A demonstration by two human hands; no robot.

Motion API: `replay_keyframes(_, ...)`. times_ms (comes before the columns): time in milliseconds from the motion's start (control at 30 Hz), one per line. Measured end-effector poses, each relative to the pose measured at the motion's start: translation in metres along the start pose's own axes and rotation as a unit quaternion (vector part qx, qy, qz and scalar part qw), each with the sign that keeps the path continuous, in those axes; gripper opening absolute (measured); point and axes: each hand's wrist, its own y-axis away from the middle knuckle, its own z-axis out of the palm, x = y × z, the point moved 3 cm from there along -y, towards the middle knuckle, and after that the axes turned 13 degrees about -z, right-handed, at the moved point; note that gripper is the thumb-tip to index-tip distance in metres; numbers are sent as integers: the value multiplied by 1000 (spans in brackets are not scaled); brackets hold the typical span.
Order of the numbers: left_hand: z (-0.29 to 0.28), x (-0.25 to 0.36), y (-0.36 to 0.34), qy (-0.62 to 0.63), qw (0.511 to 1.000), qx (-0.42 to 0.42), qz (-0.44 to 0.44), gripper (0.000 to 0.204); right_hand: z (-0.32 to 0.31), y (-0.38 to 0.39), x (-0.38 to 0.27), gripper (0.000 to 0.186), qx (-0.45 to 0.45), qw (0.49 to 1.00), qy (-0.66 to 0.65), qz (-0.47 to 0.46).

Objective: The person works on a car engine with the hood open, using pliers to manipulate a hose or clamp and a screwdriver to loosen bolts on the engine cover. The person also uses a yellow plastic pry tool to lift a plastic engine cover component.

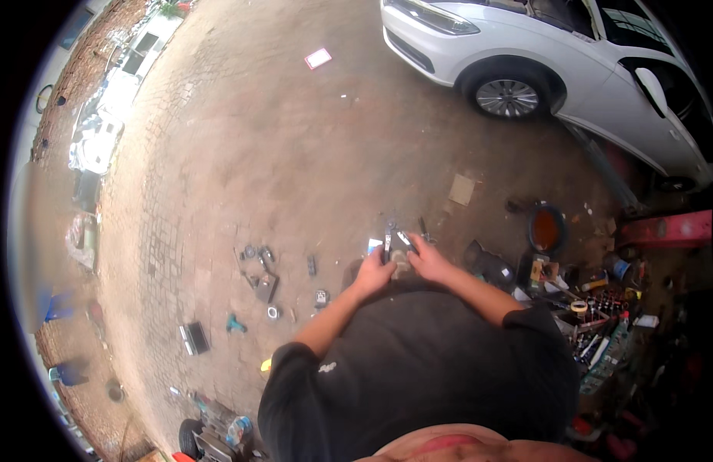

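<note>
- Here, our left hand (374, 271) and right hand (427, 260) meet in front of our chest, both closed around a small dark tool with metal parts (397, 240); it is too small to tell exactly what it is.
- Our left grip is clenched on its lower end, and our right grip pinches the upper part with the fingers curled over it.
- To handle it well, we judge that both hands should hold close to the body, wrists steady, so the small part does not slip and drop to the paved ground (279, 154).
- Below and to our left, loose metal pieces (260, 266) lie scattered on the paving, with a teal tool (235, 324) and a small dark case (195, 337) further off.
- To our right, a cluttered heap of tools and bottles (595, 316) crowds the ground, beside a black tyre ring (546, 229).
- A white car (556, 54) stands well apart ahead, and a cardboard scrap (462, 189) lies between.
</note>
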Motion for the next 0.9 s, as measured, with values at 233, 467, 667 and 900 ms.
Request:
replay_keyframes(233,-153,103,-130,21,992,73,102,47,-55,-222,-53,57,3,993,17,-118)
replay_keyframes(467,-271,250,-315,-155,974,-5,164,52,-136,-397,-45,61,104,983,-145,39)
replay_keyframes(667,-339,424,-415,-219,953,-137,158,55,-219,-524,-76,58,228,953,-196,38)
replay_keyframes(900,-407,586,-584,-188,956,-152,168,51,-334,-733,-74,58,286,932,-224,6)
